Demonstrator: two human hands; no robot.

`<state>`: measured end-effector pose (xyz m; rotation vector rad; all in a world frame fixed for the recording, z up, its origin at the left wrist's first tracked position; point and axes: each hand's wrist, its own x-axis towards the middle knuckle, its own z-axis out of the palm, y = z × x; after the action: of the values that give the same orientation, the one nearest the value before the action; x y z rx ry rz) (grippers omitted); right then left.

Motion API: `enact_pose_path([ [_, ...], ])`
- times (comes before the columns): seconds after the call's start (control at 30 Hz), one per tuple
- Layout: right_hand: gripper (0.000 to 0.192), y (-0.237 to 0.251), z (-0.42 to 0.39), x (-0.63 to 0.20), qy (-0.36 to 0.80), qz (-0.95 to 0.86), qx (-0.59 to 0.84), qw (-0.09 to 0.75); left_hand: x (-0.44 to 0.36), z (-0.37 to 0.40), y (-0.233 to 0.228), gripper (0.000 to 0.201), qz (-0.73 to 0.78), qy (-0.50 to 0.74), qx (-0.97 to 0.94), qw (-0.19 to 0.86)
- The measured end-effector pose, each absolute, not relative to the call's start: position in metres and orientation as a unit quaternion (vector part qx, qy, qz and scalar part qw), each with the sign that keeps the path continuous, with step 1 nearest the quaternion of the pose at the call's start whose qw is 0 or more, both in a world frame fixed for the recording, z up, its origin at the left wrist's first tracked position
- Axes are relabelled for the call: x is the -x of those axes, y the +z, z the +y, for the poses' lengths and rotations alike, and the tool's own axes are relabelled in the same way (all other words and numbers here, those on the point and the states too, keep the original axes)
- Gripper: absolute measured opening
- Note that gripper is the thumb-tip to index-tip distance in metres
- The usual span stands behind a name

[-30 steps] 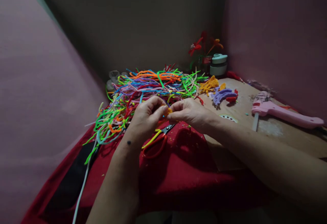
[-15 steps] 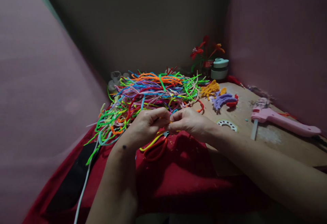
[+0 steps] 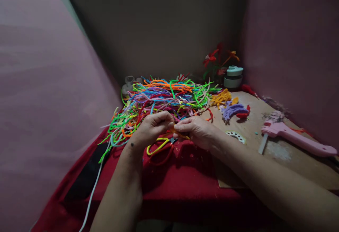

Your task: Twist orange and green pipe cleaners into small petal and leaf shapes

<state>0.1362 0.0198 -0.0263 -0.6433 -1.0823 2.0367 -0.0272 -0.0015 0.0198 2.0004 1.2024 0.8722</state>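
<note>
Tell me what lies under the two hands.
Under the left hand and right hand, red-handled scissors lie on the red cloth. Their blades are mostly covered; a yellow pipe cleaner crosses the handles.

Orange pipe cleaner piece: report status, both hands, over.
Left hand and right hand both pinching orange pipe cleaner piece. Held above red cloth. Scissors lying just beneath; pipe cleaner pile behind.

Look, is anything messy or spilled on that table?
Yes. The pipe cleaners sprawl in a tangled heap, some hanging off the red cloth. Pale powdery residue is smeared on the cardboard beside the pink glue gun. Tiny crumbs dot the cloth.
</note>
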Motion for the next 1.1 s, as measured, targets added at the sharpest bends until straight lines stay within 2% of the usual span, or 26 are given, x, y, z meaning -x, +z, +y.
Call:
enact_pose_path([
  [0.2,0.009,-0.029,0.020,-0.136,0.812,-0.388,0.273,0.340,0.023,-0.002,0.019,0.015,0.466,0.337,-0.752,0.321],
  [0.63,0.023,-0.035,0.017,-0.141,0.861,-0.391,0.183,0.269,0.021,-0.008,0.022,0.012,0.418,0.350,-0.763,0.346],
  [0.93,0.019,-0.029,0.017,-0.141,0.795,-0.459,0.264,0.298,0.020,-0.009,0.023,0.011,0.442,0.316,-0.773,0.327],
  [1.03,0.021,-0.026,0.018,-0.141,0.756,-0.480,0.289,0.338,0.019,-0.008,0.024,0.011,0.464,0.346,-0.726,0.371],
  [1.1,0.022,-0.024,0.017,-0.141,0.747,-0.485,0.283,0.355,0.019,-0.008,0.024,0.013,0.456,0.364,-0.683,0.440],
])
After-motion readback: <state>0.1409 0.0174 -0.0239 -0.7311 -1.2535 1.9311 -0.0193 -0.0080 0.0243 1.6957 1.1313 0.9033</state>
